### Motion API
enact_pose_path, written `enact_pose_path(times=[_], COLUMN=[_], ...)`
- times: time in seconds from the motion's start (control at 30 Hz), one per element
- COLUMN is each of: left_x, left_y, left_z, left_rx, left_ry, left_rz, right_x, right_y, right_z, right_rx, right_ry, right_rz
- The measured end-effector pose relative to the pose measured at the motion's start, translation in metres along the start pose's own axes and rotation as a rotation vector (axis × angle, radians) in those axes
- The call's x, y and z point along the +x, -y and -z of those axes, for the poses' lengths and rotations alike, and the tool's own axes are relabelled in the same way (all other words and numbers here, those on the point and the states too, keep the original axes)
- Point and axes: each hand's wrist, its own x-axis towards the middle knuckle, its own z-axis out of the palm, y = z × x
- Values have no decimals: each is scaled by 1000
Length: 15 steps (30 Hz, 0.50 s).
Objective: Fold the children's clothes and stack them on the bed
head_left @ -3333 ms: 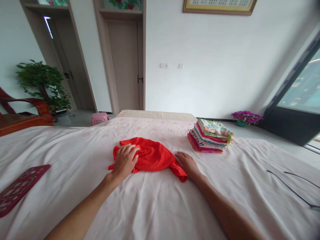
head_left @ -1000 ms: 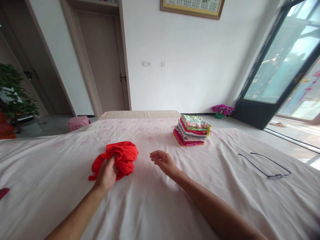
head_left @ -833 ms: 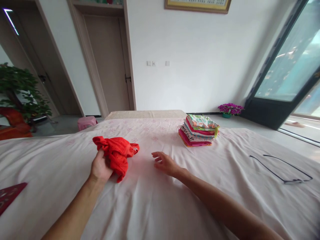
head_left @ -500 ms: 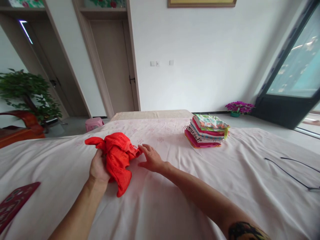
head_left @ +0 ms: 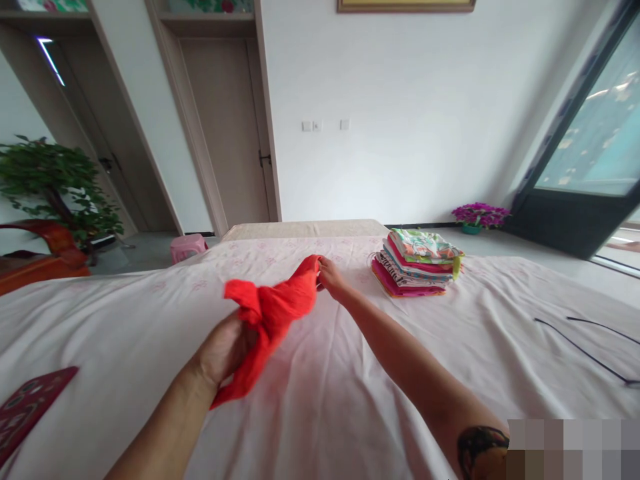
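A red garment [head_left: 280, 308], bunched and slightly blurred, hangs between my two hands above the bed-like surface covered by a pale pink sheet [head_left: 360, 387]. My left hand [head_left: 227, 347] grips its lower left part, with the fingertips hidden behind the cloth. At the upper right end, my right hand [head_left: 330, 279] pinches a corner of the garment between its fingers. What kind of garment it is cannot be made out. To the right of my right hand stands a stack of folded clothes [head_left: 417, 263], with a green and white patterned piece on top.
Dark-framed glasses [head_left: 595, 350] lie on the sheet at the right. A dark red flat case [head_left: 35, 407] is at the left edge. Beyond the sheet are a pink stool [head_left: 187, 248], a wooden chair [head_left: 50, 253], a leafy plant [head_left: 55, 187] and purple flowers [head_left: 480, 215].
My right hand has taken hold of the garment's right end and pulled it up and to the right. My left hand has shifted right with its part, stretching the cloth out.
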Motion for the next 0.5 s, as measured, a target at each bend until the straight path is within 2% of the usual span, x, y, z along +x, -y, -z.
enact_pose_path(times=[0.07,0.1,0.13,0.17,0.27,0.3,0.33,0.4,0.5], left_x=[-3,-3,0,5,29,37,45,56,61], left_y=[12,16,19,21,17,14,11,3,-4], left_z=[-16,-20,-21,-20,-10,-6,-4,-2,-5], left_rx=[121,184,242,300,415,459,508,613,752], left_ry=[210,269,259,203,-106,-148,-135,17,299], left_rz=[113,129,95,20,-333,-418,-460,-420,-193], right_x=[-1,-4,-9,-15,-36,-43,-48,-56,-62], right_y=[0,0,0,2,7,8,9,9,5], right_z=[5,6,7,8,5,3,1,-4,-4], right_rx=[261,343,401,442,516,518,515,517,535], right_ry=[57,91,145,219,524,617,688,767,746], right_rz=[19,35,37,24,-37,-48,-50,-34,-39])
